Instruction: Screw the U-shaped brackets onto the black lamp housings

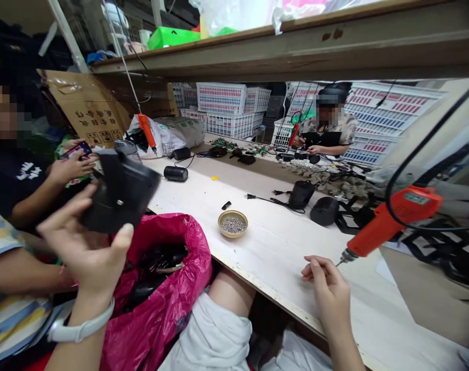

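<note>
At nine o'clock, the left hand (pixel 89 252) pinches a black part (pixel 122 193); beside the right hand (pixel 330 286), grip unclear, hangs a screwdriver (pixel 392 221), presumably for easy reach.

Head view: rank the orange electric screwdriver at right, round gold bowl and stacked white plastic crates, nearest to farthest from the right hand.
1. Orange electric screwdriver: right of the right hand, bit close by.
2. Gold bowl: left of the hand.
3. White plastic crates: farthest back, beyond the white table.
</note>
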Demonstrator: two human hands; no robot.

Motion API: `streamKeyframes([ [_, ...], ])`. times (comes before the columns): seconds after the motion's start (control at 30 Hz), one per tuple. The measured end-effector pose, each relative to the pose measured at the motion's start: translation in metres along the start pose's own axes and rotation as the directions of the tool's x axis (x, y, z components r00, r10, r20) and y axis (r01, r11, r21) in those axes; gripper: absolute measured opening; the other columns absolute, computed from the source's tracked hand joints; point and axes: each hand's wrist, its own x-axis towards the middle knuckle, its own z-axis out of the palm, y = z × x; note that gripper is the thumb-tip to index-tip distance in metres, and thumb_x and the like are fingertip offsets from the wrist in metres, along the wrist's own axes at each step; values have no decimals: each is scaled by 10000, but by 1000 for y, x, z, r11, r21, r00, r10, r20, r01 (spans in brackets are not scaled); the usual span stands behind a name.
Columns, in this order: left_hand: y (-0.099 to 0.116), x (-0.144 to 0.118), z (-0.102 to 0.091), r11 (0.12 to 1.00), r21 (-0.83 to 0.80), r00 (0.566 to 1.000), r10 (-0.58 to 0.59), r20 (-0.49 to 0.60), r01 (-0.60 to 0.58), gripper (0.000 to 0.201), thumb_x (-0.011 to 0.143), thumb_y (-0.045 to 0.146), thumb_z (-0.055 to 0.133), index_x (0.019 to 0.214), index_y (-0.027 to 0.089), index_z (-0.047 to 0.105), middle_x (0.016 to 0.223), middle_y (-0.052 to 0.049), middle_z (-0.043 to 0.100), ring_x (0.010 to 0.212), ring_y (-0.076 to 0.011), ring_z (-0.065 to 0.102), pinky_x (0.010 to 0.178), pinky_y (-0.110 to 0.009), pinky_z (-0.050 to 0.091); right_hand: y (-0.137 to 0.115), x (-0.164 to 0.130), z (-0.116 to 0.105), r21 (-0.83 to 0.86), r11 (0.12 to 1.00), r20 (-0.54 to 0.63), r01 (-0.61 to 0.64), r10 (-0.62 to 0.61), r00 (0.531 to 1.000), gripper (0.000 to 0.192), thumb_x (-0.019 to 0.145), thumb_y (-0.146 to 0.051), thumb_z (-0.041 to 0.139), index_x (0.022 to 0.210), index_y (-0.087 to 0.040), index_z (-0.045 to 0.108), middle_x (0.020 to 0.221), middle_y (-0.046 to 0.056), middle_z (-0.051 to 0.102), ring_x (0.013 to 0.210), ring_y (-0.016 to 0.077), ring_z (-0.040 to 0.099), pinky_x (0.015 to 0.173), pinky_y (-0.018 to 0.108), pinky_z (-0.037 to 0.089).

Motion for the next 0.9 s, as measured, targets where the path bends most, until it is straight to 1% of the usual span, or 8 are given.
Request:
streamKeyframes([
  [0.1, -48, -52, 5, 980, 184, 966, -124, 227, 83, 593, 866, 492, 638, 1364, 205, 491, 1416, -101, 571, 1336, -304, 565, 1136, -514, 483, -1, -8, -1, 127, 989, 63, 69, -78, 995, 409, 899, -579, 670, 917, -171, 680, 677, 40, 619, 591, 180, 573, 569, 296, 492],
  [0.17, -85, -92, 3, 900, 428, 795, -317, 518, 81, 546, 882, 459, 500, 1339, 162, 520, 1386, -151, 594, 1330, -292, 571, 1157, -469, 467, -2, -13, -5, 181, 980, 102, 86, -106, 989, 368, 927, -539, 669, 919, -171, 679, 656, 33, 613, 569, 168, 569, 540, 272, 486],
  [0.27, -120, -134, -2, 811, 578, 685, -471, 556, 88, 515, 850, 339, 419, 1253, 75, 602, 1336, -263, 620, 1266, -410, 611, 1051, -603, 509, -4, -21, -14, 158, 981, 127, 112, -133, 983, 338, 955, -504, 656, 919, -169, 686, 646, 32, 616, 559, 158, 574, 533, 254, 488],
  [0.37, -119, -140, -4, 750, 659, 695, -507, 510, 63, 561, 905, 317, 318, 1322, 37, 568, 1390, -312, 576, 1269, -501, 575, 1012, -743, 439, -8, -25, -28, 100, 983, 60, 151, -158, 986, 326, 964, -491, 652, 911, -171, 684, 624, 27, 608, 556, 153, 568, 544, 250, 487],
  [0.53, -54, -110, 28, 923, 364, 865, -77, 496, -126, 427, 1004, 415, 380, 1282, 153, 571, 1295, -182, 640, 1203, -371, 610, 1026, -564, 487, -14, -12, -60, 24, 984, -150, 178, -173, 973, 330, 937, -502, 670, 931, -173, 677, 612, 16, 592, 573, 154, 549, 579, 262, 479],
  [0.63, 8, -109, 66, 983, -1, 873, 163, 459, -183, 254, 1013, 307, 492, 1240, 241, 584, 1227, -92, 643, 1174, -250, 607, 1045, -418, 470, -14, 3, -81, -27, 996, -240, 87, -91, 967, 394, 891, -561, 650, 935, -170, 651, 643, 20, 594, 594, 162, 546, 571, 272, 469],
  [0.77, 80, -132, 121, 889, -417, 684, 426, 592, -192, 224, 988, 175, 518, 1172, 278, 597, 1199, -42, 653, 1206, -179, 583, 1018, -303, 492, -2, 22, -106, -175, 984, -261, -28, -19, 965, 491, 831, -636, 550, 932, -162, 631, 677, 49, 611, 621, 201, 579, 546, 302, 468],
  [0.9, 114, -157, 168, 810, -584, 471, 537, 700, -57, 227, 983, 142, 475, 1113, 270, 611, 1207, -40, 664, 1208, -197, 603, 999, -354, 541, 21, 54, -136, -416, 902, -250, -118, 12, 968, 431, 773, -567, 546, 891, -170, 663, 800, 102, 676, 770, 260, 641, 676, 376, 523],
])
